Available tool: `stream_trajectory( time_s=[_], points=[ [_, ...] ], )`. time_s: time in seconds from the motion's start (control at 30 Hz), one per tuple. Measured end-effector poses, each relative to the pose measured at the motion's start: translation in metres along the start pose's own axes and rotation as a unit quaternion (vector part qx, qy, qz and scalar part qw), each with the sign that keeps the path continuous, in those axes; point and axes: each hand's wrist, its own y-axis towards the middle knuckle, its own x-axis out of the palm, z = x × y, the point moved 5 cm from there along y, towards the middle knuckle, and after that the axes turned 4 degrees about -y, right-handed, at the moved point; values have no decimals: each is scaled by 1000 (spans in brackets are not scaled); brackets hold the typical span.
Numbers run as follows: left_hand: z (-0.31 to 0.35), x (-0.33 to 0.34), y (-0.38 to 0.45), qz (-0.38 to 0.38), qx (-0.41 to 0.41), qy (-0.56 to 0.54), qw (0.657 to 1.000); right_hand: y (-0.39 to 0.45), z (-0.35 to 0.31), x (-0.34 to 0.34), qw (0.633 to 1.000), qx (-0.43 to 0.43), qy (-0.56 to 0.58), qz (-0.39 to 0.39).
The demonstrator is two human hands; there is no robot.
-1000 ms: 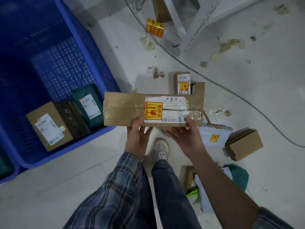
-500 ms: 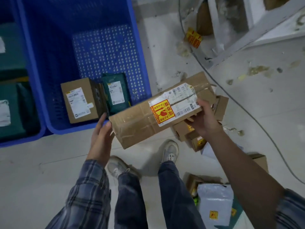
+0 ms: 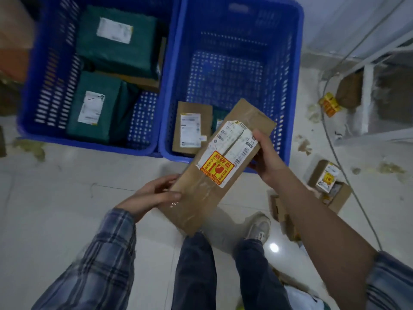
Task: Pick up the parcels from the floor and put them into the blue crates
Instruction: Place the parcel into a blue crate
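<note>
I hold a long brown cardboard parcel (image 3: 214,173) with a white label and a red-yellow fragile sticker. It is tilted, its far end over the near rim of the right blue crate (image 3: 297,86). My left hand (image 3: 154,195) grips its near lower side. My right hand (image 3: 266,157) grips its far right edge. The right crate holds a small brown box (image 3: 192,128) and a green parcel, mostly hidden behind the long parcel. The left blue crate (image 3: 29,90) holds green bagged parcels (image 3: 116,39) and a brown box.
Loose small boxes (image 3: 328,182) lie on the white floor at the right, beside my right arm. A cable (image 3: 335,139) runs across the floor there. A white metal frame (image 3: 366,99) stands at the far right. My legs and a shoe (image 3: 259,227) are below the parcel.
The view swung left, so both crates now show. The parcel turned from level to steeply tilted and moved toward the right crate. My left hand closed onto its near side.
</note>
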Motion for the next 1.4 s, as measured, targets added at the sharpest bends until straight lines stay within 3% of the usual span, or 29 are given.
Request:
stream_trajectory(
  time_s=[0.17, 0.33, 0.47, 0.83, 1.13, 1.4],
  points=[
    [-22, -53, -20, 81, 22, -95, 992, 15, -4, 107, 999, 0, -47, -22],
    [-36, -98, -38, 137, 59, -201, 968, 4, 27, 201, 976, 38, -171, -126],
    [-42, -131, -46, 169, 57, -223, 958, 4, 47, 246, 969, 49, -181, -162],
    [9, -211, -3, 230, 56, -166, 957, 76, 35, 304, 987, 68, -111, -94],
    [82, -275, 71, 208, 30, -86, 974, 170, -1, 333, 991, 85, -64, -81],
    [83, -305, 128, 186, -31, -5, 982, 224, 20, 338, 984, 130, -87, -79]
  ],
)
